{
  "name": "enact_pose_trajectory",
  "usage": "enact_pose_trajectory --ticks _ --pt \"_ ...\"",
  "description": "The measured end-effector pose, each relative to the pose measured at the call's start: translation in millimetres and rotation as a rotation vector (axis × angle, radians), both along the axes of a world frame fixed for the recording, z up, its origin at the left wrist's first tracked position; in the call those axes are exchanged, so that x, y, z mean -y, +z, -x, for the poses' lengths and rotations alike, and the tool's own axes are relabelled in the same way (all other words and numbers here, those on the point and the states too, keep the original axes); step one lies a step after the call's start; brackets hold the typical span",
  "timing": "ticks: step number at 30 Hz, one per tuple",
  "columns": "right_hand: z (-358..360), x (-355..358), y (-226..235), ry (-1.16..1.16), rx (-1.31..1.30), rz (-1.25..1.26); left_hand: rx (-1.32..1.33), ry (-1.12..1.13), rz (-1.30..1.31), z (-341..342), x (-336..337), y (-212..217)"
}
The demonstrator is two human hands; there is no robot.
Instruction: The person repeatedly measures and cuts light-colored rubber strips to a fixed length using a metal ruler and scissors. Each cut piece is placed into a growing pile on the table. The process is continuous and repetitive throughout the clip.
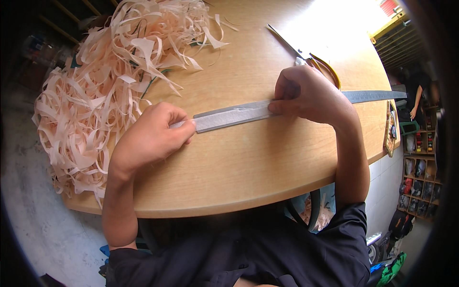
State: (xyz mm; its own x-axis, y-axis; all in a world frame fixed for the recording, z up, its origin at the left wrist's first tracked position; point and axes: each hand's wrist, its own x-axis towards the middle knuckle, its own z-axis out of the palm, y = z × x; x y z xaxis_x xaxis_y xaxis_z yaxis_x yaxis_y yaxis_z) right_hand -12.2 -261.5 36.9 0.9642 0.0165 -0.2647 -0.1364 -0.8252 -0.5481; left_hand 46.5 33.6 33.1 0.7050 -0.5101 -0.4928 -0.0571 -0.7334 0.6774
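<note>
A whitish strip of thin cloth-like material (pixel 234 116) is stretched along a metal ruler (pixel 373 96) on the wooden table. My left hand (pixel 153 134) pinches the strip close to the ruler's left end, thumb against fingers. Farther right, my right hand (pixel 311 93) is closed in a pinch on the strip over the ruler, and it hides part of both. Just beyond that hand lie scissors (pixel 285 40) with yellow handles, blades pointing away to the left. A large tangled pile of pale peach strips (pixel 95 110) covers the table's left side, beside my left hand.
The round-edged table (pixel 248 177) curves in front of me. A small flat object (pixel 389 129) sits at its right edge. Below the table is a bag of peach scraps (pixel 320 210). Shelves with compartments (pixel 420 184) and another person (pixel 418 91) are at the far right.
</note>
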Motion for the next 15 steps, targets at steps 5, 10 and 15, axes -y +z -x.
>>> enact_pose_trajectory --ticks 5,10,15 --pt "-1.1 1.8 -0.9 0.008 0.007 -0.02 0.059 -0.032 -0.003 -0.6 -2.4 -3.2" --pt "2.2 0.7 -0.9 0.002 -0.035 -0.047 0.067 -0.061 0.033 0.9 -5.8 -5.0" --pt "3.2 -0.5 -0.2 -0.008 -0.04 -0.05 0.051 -0.046 -0.012 2.3 -5.2 -3.6"
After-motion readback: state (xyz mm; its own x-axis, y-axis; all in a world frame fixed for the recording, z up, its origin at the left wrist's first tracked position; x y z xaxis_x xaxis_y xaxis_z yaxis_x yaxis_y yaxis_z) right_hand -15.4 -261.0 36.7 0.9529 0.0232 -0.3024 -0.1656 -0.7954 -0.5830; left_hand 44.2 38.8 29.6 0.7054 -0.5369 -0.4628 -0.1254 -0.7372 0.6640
